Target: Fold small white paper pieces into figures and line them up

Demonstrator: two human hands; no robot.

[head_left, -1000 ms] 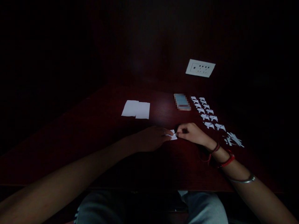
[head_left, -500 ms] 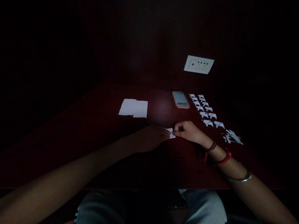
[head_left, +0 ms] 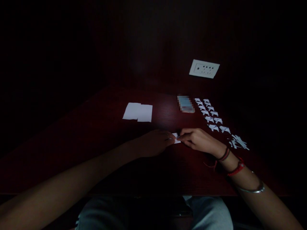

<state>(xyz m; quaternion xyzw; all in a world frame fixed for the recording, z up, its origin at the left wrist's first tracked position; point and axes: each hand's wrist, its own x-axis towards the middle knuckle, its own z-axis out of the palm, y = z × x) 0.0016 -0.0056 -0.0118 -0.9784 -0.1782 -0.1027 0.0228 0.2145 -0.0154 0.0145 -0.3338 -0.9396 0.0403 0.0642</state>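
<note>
A small white piece of paper (head_left: 176, 138) lies on the dark red table (head_left: 100, 150), pinched between both my hands. My left hand (head_left: 154, 142) holds its left side with closed fingers. My right hand (head_left: 199, 140) presses its right side, fingers drawn together and laid flatter than before. Red thread bands and a metal bangle sit on my right wrist.
Two white paper sheets (head_left: 138, 112) lie overlapped at the table's middle. A phone (head_left: 185, 104) rests further right, beside two rows of several small folded paper pieces (head_left: 212, 115). A heap of paper scraps (head_left: 238, 142) lies near the right edge. A white wall socket (head_left: 204, 69) sits behind.
My right hand has flattened out from a raised fist onto the paper, and its wrist has dropped towards me. My left hand has stayed in place.
</note>
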